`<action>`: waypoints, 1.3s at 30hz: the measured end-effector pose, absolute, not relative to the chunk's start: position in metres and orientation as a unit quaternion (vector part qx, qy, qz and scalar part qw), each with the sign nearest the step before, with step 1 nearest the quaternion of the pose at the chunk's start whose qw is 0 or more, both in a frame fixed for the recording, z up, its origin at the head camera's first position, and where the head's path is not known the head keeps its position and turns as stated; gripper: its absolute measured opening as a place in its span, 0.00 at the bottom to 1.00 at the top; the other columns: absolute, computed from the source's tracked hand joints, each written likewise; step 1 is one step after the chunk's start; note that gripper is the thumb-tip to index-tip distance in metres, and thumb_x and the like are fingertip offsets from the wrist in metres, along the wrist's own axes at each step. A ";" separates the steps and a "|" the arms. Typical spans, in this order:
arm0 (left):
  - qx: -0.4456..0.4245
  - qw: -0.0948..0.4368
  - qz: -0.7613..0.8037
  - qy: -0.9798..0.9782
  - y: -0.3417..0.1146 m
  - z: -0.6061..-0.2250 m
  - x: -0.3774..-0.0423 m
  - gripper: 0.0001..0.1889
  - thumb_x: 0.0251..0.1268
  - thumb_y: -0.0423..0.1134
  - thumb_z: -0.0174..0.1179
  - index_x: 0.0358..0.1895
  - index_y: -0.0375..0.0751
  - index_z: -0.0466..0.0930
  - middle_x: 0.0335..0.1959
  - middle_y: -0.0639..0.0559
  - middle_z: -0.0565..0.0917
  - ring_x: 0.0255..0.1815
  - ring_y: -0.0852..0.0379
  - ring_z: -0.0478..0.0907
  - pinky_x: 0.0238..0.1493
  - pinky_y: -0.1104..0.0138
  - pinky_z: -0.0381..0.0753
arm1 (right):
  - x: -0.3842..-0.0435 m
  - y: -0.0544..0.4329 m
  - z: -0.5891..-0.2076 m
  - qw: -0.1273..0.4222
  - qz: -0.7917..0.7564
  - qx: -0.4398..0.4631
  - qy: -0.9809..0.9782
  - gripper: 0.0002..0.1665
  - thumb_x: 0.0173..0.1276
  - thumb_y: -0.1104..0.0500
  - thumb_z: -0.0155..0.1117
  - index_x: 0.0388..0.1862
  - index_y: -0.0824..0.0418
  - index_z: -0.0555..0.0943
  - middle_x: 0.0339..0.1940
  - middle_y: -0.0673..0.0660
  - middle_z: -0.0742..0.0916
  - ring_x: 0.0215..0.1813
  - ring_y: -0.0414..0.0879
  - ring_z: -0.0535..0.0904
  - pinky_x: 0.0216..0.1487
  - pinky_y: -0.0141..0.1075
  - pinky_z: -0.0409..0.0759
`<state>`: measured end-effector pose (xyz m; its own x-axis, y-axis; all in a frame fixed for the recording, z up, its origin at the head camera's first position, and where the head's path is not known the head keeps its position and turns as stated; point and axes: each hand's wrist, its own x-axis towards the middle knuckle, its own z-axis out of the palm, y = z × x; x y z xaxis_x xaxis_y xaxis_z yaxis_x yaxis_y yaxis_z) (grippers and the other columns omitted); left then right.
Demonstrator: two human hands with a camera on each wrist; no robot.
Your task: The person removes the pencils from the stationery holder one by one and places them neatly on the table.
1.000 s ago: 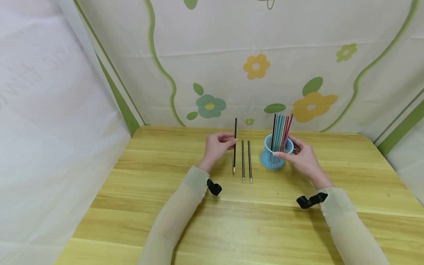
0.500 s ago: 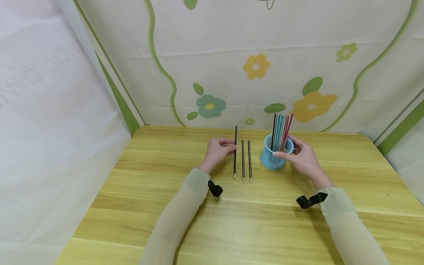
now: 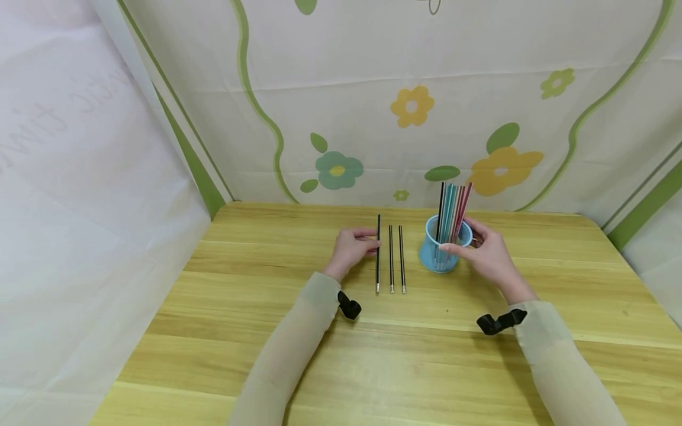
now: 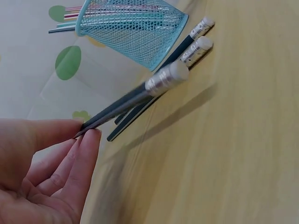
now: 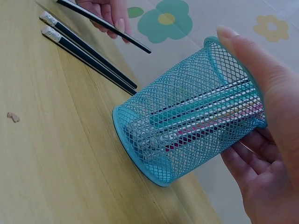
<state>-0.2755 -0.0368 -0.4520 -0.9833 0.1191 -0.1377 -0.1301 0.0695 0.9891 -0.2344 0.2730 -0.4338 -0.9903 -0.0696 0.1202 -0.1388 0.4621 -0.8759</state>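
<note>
Two lying pencils [image 3: 402, 258], then the mesh cup [image 3: 431, 255], block the line between left hand [image 3: 350, 247] and right hand [image 3: 489, 254]. Curtain [image 3: 362, 47] bounds rear; near tabletop [image 3: 415, 367] between sleeves [image 3: 298, 328] gives passage.

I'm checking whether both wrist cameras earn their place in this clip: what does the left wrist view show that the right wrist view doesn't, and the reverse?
Only left wrist: the white eraser of the held black pencil, and the upper ends of the pencils projecting past the rim of the blue mesh cup.

Only right wrist: the right hand holding the cup, a brown speck on the wooden table, and the teal flower.

Both: the cup, the left hand with its pencil, and two black pencils lying side by side on the table.
</note>
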 end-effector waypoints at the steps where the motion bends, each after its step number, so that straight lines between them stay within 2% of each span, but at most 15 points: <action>1: -0.006 0.092 0.681 0.727 -0.036 -0.453 -0.275 0.17 0.64 0.26 0.70 0.55 0.32 0.85 0.39 0.44 0.88 0.36 0.50 0.88 0.43 0.59 0.89 | -0.234 0.273 -0.434 0.033 0.515 0.061 -0.854 0.55 0.63 0.47 0.78 0.82 0.60 0.59 0.72 0.67 0.73 0.69 0.62 0.72 0.57 0.20 0.75; 13: -0.028 0.082 0.656 0.750 -0.029 -0.462 -0.278 0.14 0.63 0.28 0.71 0.52 0.35 0.87 0.40 0.46 0.88 0.34 0.54 0.88 0.35 0.66 0.89 | -0.234 0.271 -0.433 0.032 0.514 0.059 -0.855 0.56 0.64 0.46 0.78 0.82 0.61 0.59 0.73 0.67 0.73 0.69 0.61 0.72 0.58 0.21 0.75; 23: -0.032 0.073 0.625 0.776 -0.025 -0.460 -0.276 0.15 0.62 0.27 0.71 0.53 0.32 0.86 0.38 0.46 0.89 0.31 0.55 0.87 0.34 0.67 0.88 | -0.234 0.270 -0.433 0.031 0.520 0.060 -0.852 0.56 0.64 0.47 0.78 0.81 0.61 0.59 0.72 0.67 0.73 0.69 0.61 0.72 0.56 0.20 0.74; 34: -0.034 0.051 0.573 0.818 -0.017 -0.461 -0.278 0.14 0.61 0.30 0.73 0.50 0.36 0.88 0.36 0.49 0.89 0.27 0.58 0.86 0.30 0.69 0.87 | -0.235 0.272 -0.434 0.032 0.521 0.059 -0.851 0.56 0.64 0.47 0.78 0.81 0.62 0.59 0.73 0.67 0.73 0.69 0.62 0.72 0.55 0.19 0.74; 39: -0.036 0.047 0.561 0.826 -0.016 -0.462 -0.278 0.14 0.60 0.30 0.73 0.50 0.36 0.88 0.38 0.48 0.88 0.27 0.59 0.86 0.30 0.70 0.87 | -0.234 0.272 -0.434 0.031 0.519 0.057 -0.852 0.56 0.64 0.46 0.78 0.81 0.62 0.59 0.73 0.67 0.73 0.69 0.62 0.72 0.59 0.24 0.76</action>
